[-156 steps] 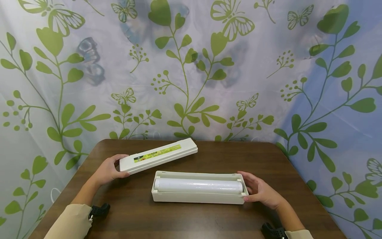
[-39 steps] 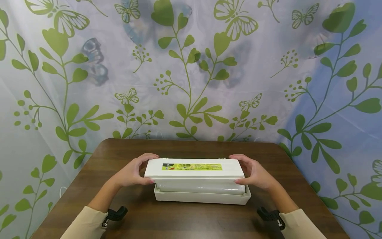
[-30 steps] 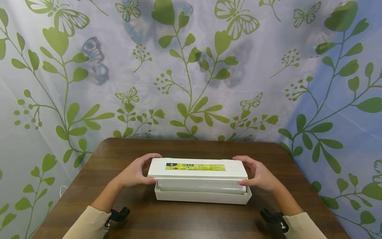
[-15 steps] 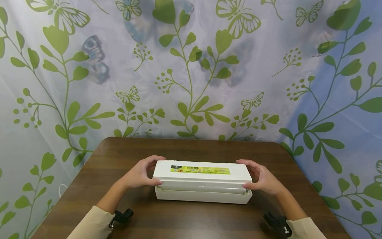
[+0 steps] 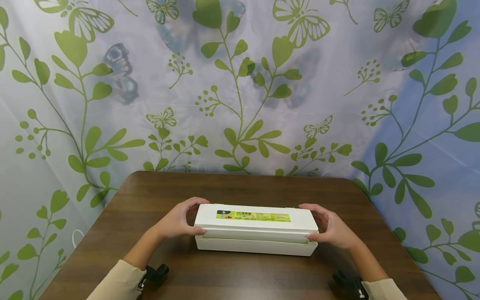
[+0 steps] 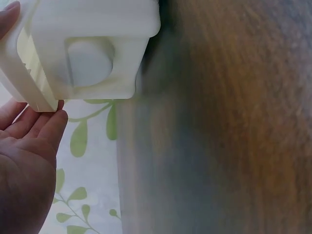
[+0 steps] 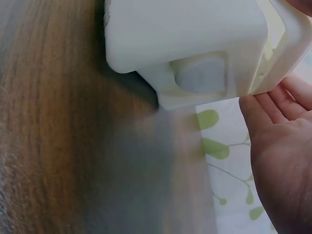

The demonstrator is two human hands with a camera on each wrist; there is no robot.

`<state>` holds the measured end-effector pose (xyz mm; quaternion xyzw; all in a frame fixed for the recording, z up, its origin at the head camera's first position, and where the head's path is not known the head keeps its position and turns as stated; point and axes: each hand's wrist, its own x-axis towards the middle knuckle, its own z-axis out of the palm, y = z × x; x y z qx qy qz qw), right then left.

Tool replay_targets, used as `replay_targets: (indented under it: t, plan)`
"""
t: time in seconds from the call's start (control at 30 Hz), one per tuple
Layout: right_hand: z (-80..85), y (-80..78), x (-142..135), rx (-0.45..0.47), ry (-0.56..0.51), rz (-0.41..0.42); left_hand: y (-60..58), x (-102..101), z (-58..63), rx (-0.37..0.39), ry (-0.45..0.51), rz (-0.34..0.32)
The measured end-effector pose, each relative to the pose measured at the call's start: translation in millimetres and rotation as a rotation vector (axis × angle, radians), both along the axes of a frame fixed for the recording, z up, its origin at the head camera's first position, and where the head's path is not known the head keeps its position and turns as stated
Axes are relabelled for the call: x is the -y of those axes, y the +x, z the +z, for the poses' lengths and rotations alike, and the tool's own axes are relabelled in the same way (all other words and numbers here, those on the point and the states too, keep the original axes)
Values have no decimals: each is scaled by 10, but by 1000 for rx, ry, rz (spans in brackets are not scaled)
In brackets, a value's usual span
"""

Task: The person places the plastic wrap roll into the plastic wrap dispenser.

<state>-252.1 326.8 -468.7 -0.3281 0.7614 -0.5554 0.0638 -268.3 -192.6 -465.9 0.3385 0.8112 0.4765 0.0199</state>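
Note:
A white lid (image 5: 258, 225) with a yellow-green label (image 5: 253, 216) lies over a long white plastic-wrap box (image 5: 258, 247). My left hand (image 5: 178, 218) grips the lid's left end, thumb at the front edge and fingers behind. At the other end, my right hand (image 5: 331, 227) holds it the same way. Both wrist views show a narrow gap between lid (image 6: 12, 68) and box (image 7: 180, 29). Through a cutout in the box's left end, a round pale end of the roll (image 6: 90, 61) shows; the rest of the roll is hidden.
The box stands on a brown wooden table (image 5: 240, 279) with rounded far corners. Behind the table hangs a curtain (image 5: 240, 83) printed with green leaves and butterflies. Black straps (image 5: 155, 275) sit on the wrists by the beige sleeves.
Earlier the lid was apart at the left in my left hand, with the roll exposed. Both hands then brought it over the box and lowered it, covering the roll.

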Motion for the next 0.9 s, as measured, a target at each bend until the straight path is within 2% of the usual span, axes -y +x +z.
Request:
replay_targets:
  t: [0.5, 0.9]
  plan:
    - [-86, 25, -40, 51, -34, 14, 40, -50, -55, 19, -6, 24]
    - [-160, 69, -35, 90, -56, 27, 41, -32, -93, 25, 14, -8]
